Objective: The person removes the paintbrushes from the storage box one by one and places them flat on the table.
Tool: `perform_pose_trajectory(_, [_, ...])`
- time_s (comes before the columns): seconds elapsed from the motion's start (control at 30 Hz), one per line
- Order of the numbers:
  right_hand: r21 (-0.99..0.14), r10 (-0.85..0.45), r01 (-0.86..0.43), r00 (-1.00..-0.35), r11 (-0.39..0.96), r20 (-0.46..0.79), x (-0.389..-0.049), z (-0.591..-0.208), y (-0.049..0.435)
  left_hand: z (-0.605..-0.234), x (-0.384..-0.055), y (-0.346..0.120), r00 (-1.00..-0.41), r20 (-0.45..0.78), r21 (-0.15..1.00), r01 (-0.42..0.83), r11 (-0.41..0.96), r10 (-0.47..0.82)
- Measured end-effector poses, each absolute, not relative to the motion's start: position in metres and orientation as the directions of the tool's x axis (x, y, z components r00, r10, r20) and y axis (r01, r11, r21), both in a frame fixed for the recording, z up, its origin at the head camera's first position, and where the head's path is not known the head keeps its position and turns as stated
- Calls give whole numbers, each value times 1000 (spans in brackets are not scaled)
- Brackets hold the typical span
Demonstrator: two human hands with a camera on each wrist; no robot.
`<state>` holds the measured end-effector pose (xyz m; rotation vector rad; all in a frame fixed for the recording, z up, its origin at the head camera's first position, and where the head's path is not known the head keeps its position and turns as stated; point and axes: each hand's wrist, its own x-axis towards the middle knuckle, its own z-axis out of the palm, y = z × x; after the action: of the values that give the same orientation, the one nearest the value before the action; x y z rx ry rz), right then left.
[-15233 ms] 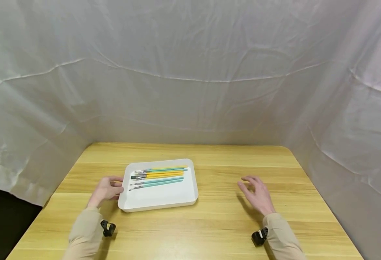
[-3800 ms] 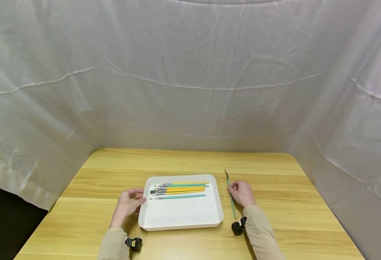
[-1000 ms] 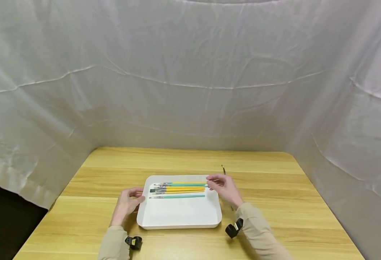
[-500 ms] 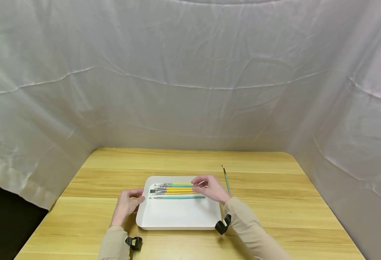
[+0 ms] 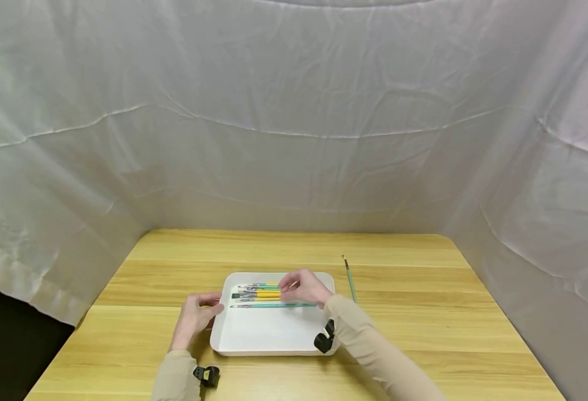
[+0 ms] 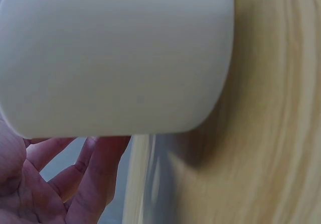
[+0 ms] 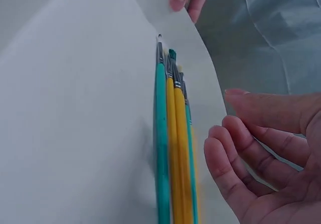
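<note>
White tray (image 5: 268, 337) of brushes (image 7: 182, 128), roughly midway between the counter's (image 5: 424, 312) left and right edges.
We list: left hand (image 5: 195, 314) pinching the tray's left side; right hand (image 5: 305, 288) loosely curved, empty, above the brushes; lone teal brush (image 5: 350, 280), tip toward the back edge. Risk, we judge: bunched handles scattering if fingertips catch two together.

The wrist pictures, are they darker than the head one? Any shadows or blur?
Left wrist: dim, shadow on the wood-grain table beside the smooth white tray; right wrist: also dim, slim teal and yellow paintbrushes softening toward the bottom edge; head: brighter, right hand slightly smeared.
</note>
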<state>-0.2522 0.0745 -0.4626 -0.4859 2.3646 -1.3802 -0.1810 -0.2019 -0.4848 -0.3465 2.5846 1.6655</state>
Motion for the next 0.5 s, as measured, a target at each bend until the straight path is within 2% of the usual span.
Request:
perform_pose_trajectory(0.17, [-861, -452, -90, -875, 500, -171, -262, -472, 63, -484, -181, -203, -973, -157, 890, -213, 403, -167])
perform_pose_trajectory(0.5, [-818, -517, -201, -846, 539, -133, -269, -489, 52, -487, -183, -201, -971, -166, 896, -222, 385, -172])
